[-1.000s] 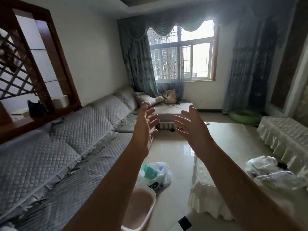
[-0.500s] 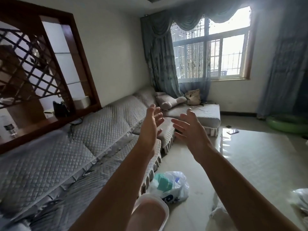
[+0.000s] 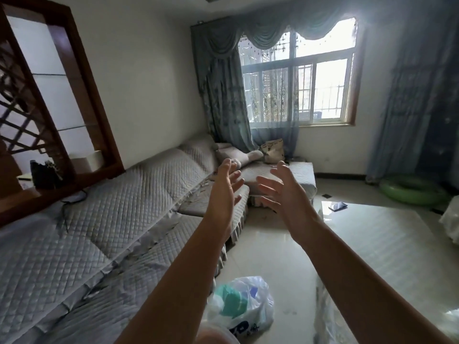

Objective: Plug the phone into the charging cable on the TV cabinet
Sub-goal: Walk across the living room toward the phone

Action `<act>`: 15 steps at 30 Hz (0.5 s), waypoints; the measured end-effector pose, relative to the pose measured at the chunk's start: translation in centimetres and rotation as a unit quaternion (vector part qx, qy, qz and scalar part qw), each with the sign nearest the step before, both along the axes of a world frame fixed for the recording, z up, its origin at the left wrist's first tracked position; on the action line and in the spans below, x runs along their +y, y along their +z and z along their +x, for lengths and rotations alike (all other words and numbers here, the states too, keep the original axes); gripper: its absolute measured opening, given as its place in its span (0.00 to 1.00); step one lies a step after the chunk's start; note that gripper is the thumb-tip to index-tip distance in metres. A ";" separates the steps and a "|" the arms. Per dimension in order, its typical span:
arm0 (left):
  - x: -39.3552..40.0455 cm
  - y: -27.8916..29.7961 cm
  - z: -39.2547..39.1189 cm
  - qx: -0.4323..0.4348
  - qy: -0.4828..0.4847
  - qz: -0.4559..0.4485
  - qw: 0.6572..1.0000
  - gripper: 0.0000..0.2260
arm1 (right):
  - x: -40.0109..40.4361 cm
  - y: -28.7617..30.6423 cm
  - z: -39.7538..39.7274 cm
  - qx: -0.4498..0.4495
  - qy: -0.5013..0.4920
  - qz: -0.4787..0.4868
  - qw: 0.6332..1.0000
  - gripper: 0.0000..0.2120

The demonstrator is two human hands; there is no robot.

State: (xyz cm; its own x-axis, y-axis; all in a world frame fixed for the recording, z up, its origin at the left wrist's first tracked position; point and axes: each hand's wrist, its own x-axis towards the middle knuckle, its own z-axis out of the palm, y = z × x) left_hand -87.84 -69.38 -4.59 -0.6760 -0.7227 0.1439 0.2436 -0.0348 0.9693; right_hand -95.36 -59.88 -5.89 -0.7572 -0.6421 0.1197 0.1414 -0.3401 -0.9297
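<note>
Grey quilted covers lie over the long sofa (image 3: 119,219) that runs along the left wall to the corner under the window (image 3: 298,80). Both arms reach forward at chest height. The left hand (image 3: 223,194) is raised with its palm turned inward and fingers straight and spread, holding nothing. The right hand (image 3: 285,194) faces it, just beside it but not touching, fingers loosely spread and slightly bent, also holding nothing.

What looks like the phone (image 3: 337,206), a small dark flat thing, lies at the far left corner of the low covered surface (image 3: 387,244) on the right. It sits to the right of the right hand and farther away, well apart from both hands. No charging cable or TV cabinet can be made out.

On the tiled floor (image 3: 268,256) below the arms sits a white plastic bag (image 3: 242,306) with something green inside. A green inflatable ring (image 3: 412,192) lies on the floor near the right curtain, and a wooden lattice partition (image 3: 49,115) stands behind the sofa.
</note>
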 end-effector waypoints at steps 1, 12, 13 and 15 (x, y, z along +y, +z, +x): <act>-1.6 -0.2 -1.1 -0.001 -0.009 0.005 1.000 0.19 | -1.2 0.0 -0.8 -0.001 -0.007 0.005 1.000 0.19; -14.1 -1.7 -9.8 0.017 -0.087 0.022 0.996 0.25 | -12.2 0.0 -7.0 0.013 -0.048 0.029 0.998 0.17; -15.1 -1.8 -10.3 0.020 -0.091 0.022 0.995 0.26 | -13.1 0.1 -7.6 0.011 -0.053 0.031 0.998 0.17; -17.2 -1.7 -11.2 0.026 -0.089 0.021 0.995 0.26 | -14.9 0.3 -8.6 0.010 -0.056 0.036 0.998 0.19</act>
State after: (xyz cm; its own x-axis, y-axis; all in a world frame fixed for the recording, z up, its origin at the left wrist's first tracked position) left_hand -99.06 -86.57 -6.26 -0.7864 -0.5981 0.1544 0.2797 -0.1219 0.9523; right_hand -103.96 -74.80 -5.54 -0.8230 -0.5606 0.0913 0.0881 -0.2847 -0.9546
